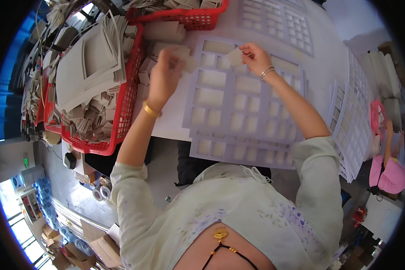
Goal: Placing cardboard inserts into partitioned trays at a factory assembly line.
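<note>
My right hand [255, 59] pinches a small pale cardboard piece [235, 57] between thumb and fingers. It hovers over the upper part of a white panel [229, 96] with many rectangular windows. Left of that panel, my left hand [165, 74] is smeared by motion. Its fingers look closed on another pale card [187, 60], whose outline is blurred. Beneath and beyond this hand lie stacks of small grey cardboard pieces [164, 31] on the white table [168, 121]. The windowed panel rests on similar panels, whose lower edges [238, 153] jut toward me.
A red plastic basket [123, 105] full of cardboard offcuts stands at the left. Another red basket [202, 20] is at the far side. More windowed panels lie at the far right [279, 22] and stack along the right edge [353, 112]. A person in pink [391, 175] is beyond.
</note>
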`<state>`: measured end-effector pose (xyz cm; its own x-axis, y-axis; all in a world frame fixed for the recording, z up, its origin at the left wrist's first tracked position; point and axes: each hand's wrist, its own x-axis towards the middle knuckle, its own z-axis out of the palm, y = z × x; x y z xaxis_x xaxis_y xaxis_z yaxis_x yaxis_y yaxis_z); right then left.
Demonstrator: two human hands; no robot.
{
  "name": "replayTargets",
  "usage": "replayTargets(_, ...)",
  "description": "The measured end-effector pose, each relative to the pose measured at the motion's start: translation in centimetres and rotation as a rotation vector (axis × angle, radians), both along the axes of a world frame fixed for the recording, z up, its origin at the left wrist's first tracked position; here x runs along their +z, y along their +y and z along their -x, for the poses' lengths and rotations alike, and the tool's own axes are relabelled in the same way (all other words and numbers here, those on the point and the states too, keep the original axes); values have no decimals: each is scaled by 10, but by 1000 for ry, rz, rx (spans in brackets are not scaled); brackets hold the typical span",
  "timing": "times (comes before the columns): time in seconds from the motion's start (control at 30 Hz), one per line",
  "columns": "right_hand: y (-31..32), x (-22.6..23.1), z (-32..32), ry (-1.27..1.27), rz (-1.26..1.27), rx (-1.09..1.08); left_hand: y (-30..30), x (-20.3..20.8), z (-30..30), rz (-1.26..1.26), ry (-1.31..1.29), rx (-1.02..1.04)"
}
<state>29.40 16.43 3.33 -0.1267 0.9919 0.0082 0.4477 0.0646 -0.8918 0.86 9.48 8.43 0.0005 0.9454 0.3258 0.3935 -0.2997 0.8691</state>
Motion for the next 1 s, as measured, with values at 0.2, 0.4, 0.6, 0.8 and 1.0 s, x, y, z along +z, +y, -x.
replayTargets(0.2,18,-6,20,-107,-7,103,97,-67,-16,71,238,-234)
replayTargets(0.4,32,-18,24,-199,71,186,116,-87,-34,129,381,-333)
replayTargets(0.6,36,-26,29,-264,40,262,117,-90,-38,110,512,-340)
replayTargets(0.8,11,-17,46,-611,-302,190,87,-78,-39,-39,662,-227)
replayTargets(1.0,10,-24,50,-1022,-436,368,16,-39,-22,-159,593,-186)
